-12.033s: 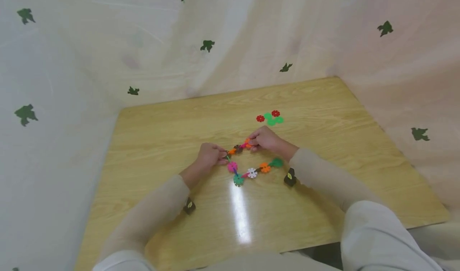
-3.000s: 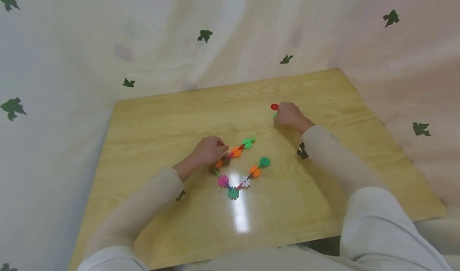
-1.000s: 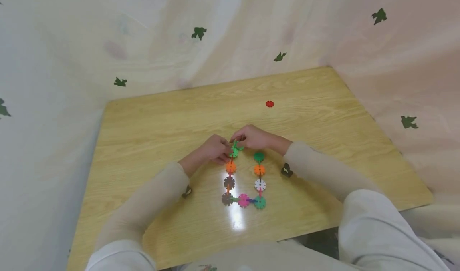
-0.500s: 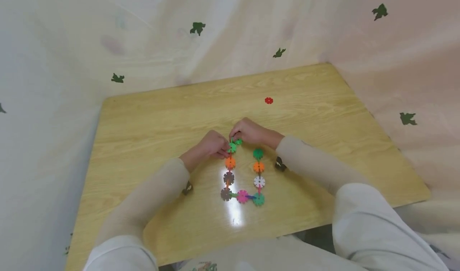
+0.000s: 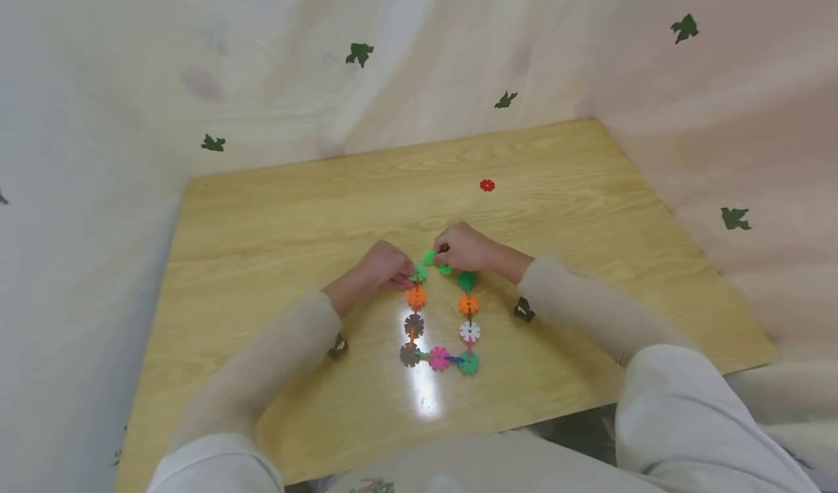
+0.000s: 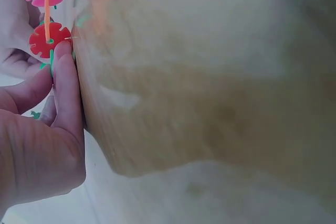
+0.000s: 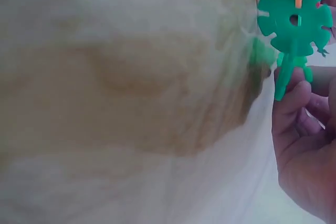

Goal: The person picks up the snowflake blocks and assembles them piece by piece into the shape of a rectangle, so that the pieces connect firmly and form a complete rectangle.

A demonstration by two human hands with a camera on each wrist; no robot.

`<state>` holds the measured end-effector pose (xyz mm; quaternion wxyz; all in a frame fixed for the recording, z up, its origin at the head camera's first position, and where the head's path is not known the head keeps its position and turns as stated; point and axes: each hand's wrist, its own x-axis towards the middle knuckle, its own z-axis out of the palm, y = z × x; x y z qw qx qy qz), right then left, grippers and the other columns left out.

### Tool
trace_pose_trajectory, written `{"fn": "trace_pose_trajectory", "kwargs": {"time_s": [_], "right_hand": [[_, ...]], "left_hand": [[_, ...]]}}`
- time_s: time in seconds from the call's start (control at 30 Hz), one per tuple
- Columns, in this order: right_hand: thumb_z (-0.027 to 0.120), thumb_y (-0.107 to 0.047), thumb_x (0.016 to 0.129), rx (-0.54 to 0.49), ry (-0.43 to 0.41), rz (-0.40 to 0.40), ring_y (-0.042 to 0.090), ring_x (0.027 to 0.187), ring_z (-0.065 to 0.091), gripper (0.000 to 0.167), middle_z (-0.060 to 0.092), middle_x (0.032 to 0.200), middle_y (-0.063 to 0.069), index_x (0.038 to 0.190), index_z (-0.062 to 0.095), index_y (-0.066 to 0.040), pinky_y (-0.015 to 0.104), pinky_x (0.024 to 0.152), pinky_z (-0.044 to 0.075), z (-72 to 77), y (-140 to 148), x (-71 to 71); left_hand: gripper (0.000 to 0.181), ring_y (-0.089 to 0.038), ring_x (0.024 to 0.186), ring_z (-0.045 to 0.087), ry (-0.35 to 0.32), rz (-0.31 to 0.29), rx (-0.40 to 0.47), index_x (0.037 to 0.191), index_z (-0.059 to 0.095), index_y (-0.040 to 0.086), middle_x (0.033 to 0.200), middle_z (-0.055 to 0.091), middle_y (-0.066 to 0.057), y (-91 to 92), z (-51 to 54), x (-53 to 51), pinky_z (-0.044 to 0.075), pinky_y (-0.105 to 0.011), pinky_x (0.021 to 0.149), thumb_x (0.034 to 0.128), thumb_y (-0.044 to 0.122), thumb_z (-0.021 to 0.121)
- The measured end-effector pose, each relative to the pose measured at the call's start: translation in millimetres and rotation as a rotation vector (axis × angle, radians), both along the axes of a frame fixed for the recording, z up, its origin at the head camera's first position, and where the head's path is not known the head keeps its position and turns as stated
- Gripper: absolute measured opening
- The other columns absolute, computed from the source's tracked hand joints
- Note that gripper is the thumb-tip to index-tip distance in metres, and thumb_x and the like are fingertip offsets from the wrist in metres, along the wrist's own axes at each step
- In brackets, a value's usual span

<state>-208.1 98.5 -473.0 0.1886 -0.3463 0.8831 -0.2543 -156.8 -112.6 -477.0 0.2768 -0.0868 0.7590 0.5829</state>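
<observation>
A chain of interlocking snowflake discs lies in a U on the table, with a pink disc (image 5: 439,358) and a teal disc (image 5: 468,363) along its near side. Its left arm climbs through an orange disc (image 5: 416,297) to a light green disc (image 5: 419,273), which my left hand (image 5: 382,266) pinches between thumb and fingers. At the right arm's end sits a dark green disc (image 5: 466,281). Just beyond it, my right hand (image 5: 466,246) pinches light green discs (image 5: 430,258) between the two ends. Fingers partly hide where these discs meet.
One loose red disc (image 5: 487,185) lies farther back on the wooden table (image 5: 294,217). A pale curtain with green bird shapes (image 5: 358,54) hangs behind the table and along its sides. Dark wrist cameras (image 5: 523,310) are worn under both forearms.
Since 12 seconds ago, the loose green discs and one red have left the back, and the chain has gained light green discs. Lately my right hand has shifted slightly right, away from my left.
</observation>
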Motion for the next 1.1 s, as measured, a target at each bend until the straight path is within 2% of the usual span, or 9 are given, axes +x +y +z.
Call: {"fn": "trace_pose_trajectory", "kwargs": {"time_s": [0.1,0.23,0.3,0.4,0.5,0.77,0.93,1.1], "right_hand": [[0.071,-0.016,0.094,-0.008,0.038,-0.034,0.008,0.055,0.052,0.017,0.062,0.065,-0.006,0.077,0.075,-0.010,0.021,0.057,0.046,2.0,3.9,10.4],[0.072,-0.015,0.093,0.009,0.009,-0.012,0.008,0.053,0.051,0.022,0.060,0.062,-0.005,0.071,0.071,-0.011,0.021,0.055,0.045,7.6,6.7,20.5],[0.071,-0.015,0.094,0.018,-0.018,-0.002,0.007,0.052,0.052,0.022,0.061,0.063,-0.006,0.072,0.071,-0.012,0.021,0.054,0.046,9.1,5.8,24.6],[0.071,-0.014,0.093,0.013,-0.011,0.001,0.007,0.051,0.054,0.019,0.063,0.064,-0.006,0.075,0.073,-0.011,0.019,0.053,0.048,9.0,3.7,29.0],[0.072,-0.013,0.093,-0.004,0.010,0.007,0.006,0.051,0.054,0.016,0.065,0.065,-0.006,0.078,0.075,-0.009,0.019,0.053,0.049,8.6,2.8,31.6],[0.071,-0.008,0.092,-0.038,0.034,0.035,0.005,0.050,0.045,0.024,0.058,0.057,-0.006,0.068,0.070,-0.010,0.018,0.052,0.041,8.5,-0.1,35.7],[0.072,-0.008,0.090,-0.036,0.087,0.044,0.005,0.053,0.046,0.022,0.060,0.059,-0.008,0.068,0.071,-0.011,0.017,0.052,0.042,4.9,-4.0,37.1],[0.072,-0.007,0.088,-0.053,0.130,0.051,0.005,0.052,0.045,0.022,0.059,0.059,-0.009,0.067,0.070,-0.012,0.017,0.051,0.040,1.5,-9.6,37.2]], "left_hand": [[0.019,-0.019,0.058,0.070,-0.001,0.004,0.028,0.103,0.070,-0.013,0.075,0.072,-0.018,-0.3,0.1,-2.0,0.064,-0.029,0.057,0.0860,-0.005,0.066],[0.022,-0.018,0.059,0.071,-0.025,0.001,0.048,0.109,0.068,-0.013,0.075,0.073,-0.017,-0.5,0.9,-2.2,0.064,-0.028,0.056,0.0879,-0.006,0.066],[0.024,-0.018,0.059,0.071,-0.036,0.003,0.048,0.112,0.067,-0.013,0.075,0.073,-0.016,-1.1,1.5,-1.0,0.063,-0.027,0.055,0.0889,-0.005,0.066],[0.027,-0.017,0.060,0.071,-0.046,0.008,0.054,0.115,0.065,-0.013,0.075,0.073,-0.016,-1.4,1.2,0.2,0.063,-0.026,0.054,0.0897,-0.005,0.066],[0.027,-0.017,0.060,0.071,-0.052,0.011,0.061,0.116,0.065,-0.013,0.077,0.074,-0.016,-1.8,0.5,0.1,0.063,-0.025,0.054,0.0904,-0.004,0.066],[0.027,-0.018,0.061,0.072,-0.055,0.013,0.068,0.117,0.064,-0.013,0.079,0.074,-0.017,-5.3,1.2,-0.3,0.063,-0.025,0.054,0.0906,-0.005,0.067],[0.028,-0.017,0.060,0.071,-0.062,0.008,0.062,0.117,0.064,-0.014,0.079,0.074,-0.017,-5.6,0.7,-0.4,0.062,-0.024,0.053,0.0906,-0.005,0.068],[0.029,-0.017,0.057,0.070,-0.048,0.035,0.061,0.118,0.063,-0.015,0.079,0.073,-0.018,-3.8,-0.1,0.2,0.062,-0.025,0.052,0.0899,-0.007,0.067]]}}
